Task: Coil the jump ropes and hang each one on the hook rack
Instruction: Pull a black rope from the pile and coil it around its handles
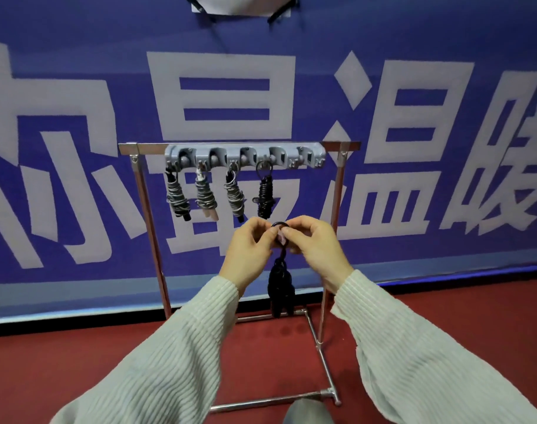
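Note:
A grey hook rack is fixed to the top bar of a metal stand. Several coiled jump ropes hang from its left hooks: three grey ones and a black one. The rightmost hooks are bare. Below the rack, my left hand and my right hand pinch the small top loop of a coiled black jump rope, one hand on each side. The bundle hangs down between my wrists, its handles at the bottom.
The metal stand has chrome legs and floor bars on a red floor. A blue banner with large white characters covers the wall behind.

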